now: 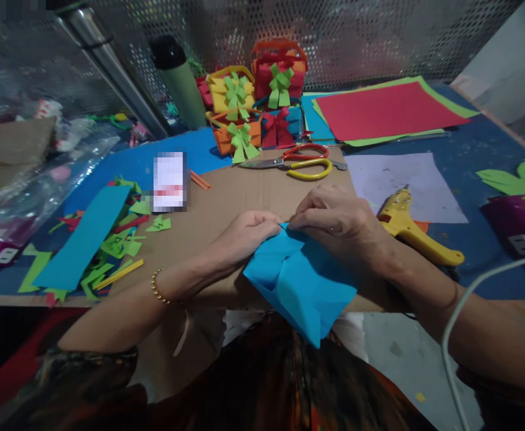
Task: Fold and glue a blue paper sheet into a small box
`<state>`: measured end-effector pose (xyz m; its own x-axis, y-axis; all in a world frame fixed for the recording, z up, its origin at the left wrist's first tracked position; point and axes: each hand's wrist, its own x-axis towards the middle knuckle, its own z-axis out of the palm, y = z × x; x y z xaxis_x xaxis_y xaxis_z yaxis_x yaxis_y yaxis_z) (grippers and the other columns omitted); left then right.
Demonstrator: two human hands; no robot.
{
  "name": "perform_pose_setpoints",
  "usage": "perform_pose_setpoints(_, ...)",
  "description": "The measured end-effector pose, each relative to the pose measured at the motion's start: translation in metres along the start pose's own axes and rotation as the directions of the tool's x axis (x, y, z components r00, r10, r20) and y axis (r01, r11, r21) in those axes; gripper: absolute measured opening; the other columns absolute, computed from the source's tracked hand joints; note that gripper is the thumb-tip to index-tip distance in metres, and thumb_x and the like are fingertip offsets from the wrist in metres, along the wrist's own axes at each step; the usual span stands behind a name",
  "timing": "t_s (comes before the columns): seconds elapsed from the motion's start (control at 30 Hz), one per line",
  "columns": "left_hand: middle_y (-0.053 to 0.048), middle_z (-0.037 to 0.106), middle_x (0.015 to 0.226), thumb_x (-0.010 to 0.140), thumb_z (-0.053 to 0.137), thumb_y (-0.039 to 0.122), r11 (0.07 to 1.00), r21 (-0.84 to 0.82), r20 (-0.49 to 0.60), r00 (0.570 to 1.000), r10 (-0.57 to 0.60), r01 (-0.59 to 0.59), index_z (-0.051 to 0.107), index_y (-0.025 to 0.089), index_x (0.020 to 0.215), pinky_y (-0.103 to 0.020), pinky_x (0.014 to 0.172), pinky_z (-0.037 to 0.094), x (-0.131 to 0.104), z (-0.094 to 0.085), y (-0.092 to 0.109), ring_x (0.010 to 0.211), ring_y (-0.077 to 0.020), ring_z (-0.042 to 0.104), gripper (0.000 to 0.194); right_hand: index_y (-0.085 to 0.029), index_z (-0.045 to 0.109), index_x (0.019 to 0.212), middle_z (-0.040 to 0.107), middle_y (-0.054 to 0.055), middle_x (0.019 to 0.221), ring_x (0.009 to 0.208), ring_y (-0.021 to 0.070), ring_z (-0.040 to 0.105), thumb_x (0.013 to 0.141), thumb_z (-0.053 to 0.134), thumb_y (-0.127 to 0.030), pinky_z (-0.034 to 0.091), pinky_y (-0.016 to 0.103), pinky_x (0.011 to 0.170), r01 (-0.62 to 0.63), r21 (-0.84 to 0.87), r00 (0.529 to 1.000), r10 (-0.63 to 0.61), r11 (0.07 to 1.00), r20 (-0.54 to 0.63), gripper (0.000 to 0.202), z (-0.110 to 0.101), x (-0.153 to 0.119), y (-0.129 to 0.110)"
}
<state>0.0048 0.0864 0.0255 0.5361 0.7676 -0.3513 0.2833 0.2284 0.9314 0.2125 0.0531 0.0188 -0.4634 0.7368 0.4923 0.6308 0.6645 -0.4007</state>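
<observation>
Left hand (248, 233), right hand (340, 221), fingers (307, 216) pinching blue paper (311, 281), scissors (264, 163) beyond it, glue gun (424, 240) right of it, scraps (121, 244) left of it, paper bags (263, 90) farther beyond.

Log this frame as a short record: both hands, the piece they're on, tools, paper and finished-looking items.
Left hand: pinching the far edge of the folded blue paper
Right hand: pinching that same edge, close beside the left
Piece: creased, with a pointed corner toward the person
Tools: scissors with one red and one yellow handle; yellow glue gun, partly over a white sheet
Paper: red sheet atop a stack; blue strip among green scraps
Finished-looking: small paper bags with bows, behind the scissors
</observation>
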Motion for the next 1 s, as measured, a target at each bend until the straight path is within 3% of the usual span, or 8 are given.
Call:
perform_pose_setpoints(0.27,0.003,0.049,0.065,0.066,0.057,0.034,1.000,0.006,0.006,1.000,-0.006,0.006,0.056,0.018,0.065,-0.023,0.053,0.032,-0.001,0.001,0.001,0.059,-0.0102,0.042,0.015,-0.027,0.076,0.083,0.069,0.004,0.084,0.080,0.0184,0.058,0.099,0.053,-0.019,0.040,0.037,0.074,0.026,-0.056,1.000,-0.025,0.998,0.009,0.030,0.003,0.000,0.004)
perform_pose_setpoints(0.43,0.003,0.045,0.064,0.074,0.060,0.041,0.998,0.031,0.002,0.998,0.060,-0.060,0.048,0.019,0.059,-0.022,0.054,0.034,-0.002,0.000,0.003,0.061,-0.0100,0.040,0.028,-0.026,0.075,0.082,0.068,0.003,0.083,0.077,0.0171,0.056,0.099,0.050,-0.015,0.038,0.036,0.074,0.048,-0.066,0.998,-0.049,0.997,-0.027,0.032,0.005,-0.001,0.004)
perform_pose_setpoints(0.57,0.005,0.044,0.061,0.077,0.061,0.038,0.994,0.040,0.037,0.994,0.104,-0.106,0.053,0.018,0.060,-0.021,0.051,0.031,-0.001,0.000,0.003,0.057,-0.0085,0.036,0.027,-0.023,0.075,0.084,0.069,0.005,0.085,0.079,0.0177,0.058,0.101,0.051,-0.016,0.038,0.037,0.074,0.104,-0.097,0.994,-0.107,0.990,-0.025,0.030,0.004,-0.001,0.003)
perform_pose_setpoints(0.67,0.004,0.045,0.060,0.076,0.060,0.035,0.991,0.085,0.038,0.994,0.100,-0.103,0.055,0.018,0.060,-0.020,0.052,0.031,-0.001,-0.001,0.001,0.058,-0.0086,0.038,0.024,-0.021,0.076,0.086,0.073,0.007,0.089,0.084,0.0198,0.062,0.100,0.054,-0.020,0.042,0.037,0.075,0.117,-0.010,0.993,-0.117,0.993,0.018,0.026,-0.001,0.000,0.002)
perform_pose_setpoints(0.73,0.005,0.043,0.061,0.076,0.061,0.038,0.991,0.099,0.034,0.995,0.090,-0.093,0.052,0.018,0.060,-0.021,0.052,0.029,0.000,-0.002,-0.001,0.058,-0.0087,0.037,0.027,-0.023,0.077,0.093,0.075,0.007,0.095,0.088,0.0210,0.066,0.098,0.055,-0.021,0.046,0.037,0.077,0.028,0.118,0.998,-0.035,0.993,0.057,0.023,-0.006,0.002,0.000)
perform_pose_setpoints(0.83,0.004,0.045,0.063,0.078,0.062,0.044,0.989,0.111,0.061,0.994,0.093,-0.099,0.052,0.019,0.064,-0.022,0.053,0.031,0.001,-0.003,-0.003,0.060,-0.0096,0.040,0.030,-0.026,0.077,0.099,0.077,0.006,0.097,0.090,0.0216,0.069,0.096,0.054,-0.024,0.050,0.035,0.076,-0.209,0.218,0.977,0.195,0.953,0.081,0.023,-0.013,0.005,-0.001)
perform_pose_setpoints(0.9,0.003,0.047,0.065,0.080,0.061,0.047,0.985,0.133,0.084,0.991,0.100,-0.110,0.054,0.018,0.067,-0.023,0.055,0.033,0.002,-0.005,-0.004,0.061,-0.0102,0.041,0.032,-0.024,0.075,0.092,0.075,0.005,0.087,0.081,0.0205,0.067,0.098,0.054,-0.033,0.048,0.033,0.069,-0.318,0.226,0.947,0.297,0.921,0.122,0.023,-0.014,0.006,0.000)
perform_pose_setpoints(1.0,0.003,0.046,0.067,0.085,0.058,0.049,0.971,0.189,0.092,0.987,0.129,-0.145,0.054,0.018,0.069,-0.024,0.055,0.032,0.002,-0.006,-0.004,0.062,-0.0102,0.040,0.035,-0.021,0.063,0.072,0.061,0.001,0.065,0.063,0.0149,0.055,0.101,0.048,-0.051,0.040,0.029,0.059,-0.364,0.253,0.922,0.308,0.896,0.237,0.044,-0.012,0.007,0.001)
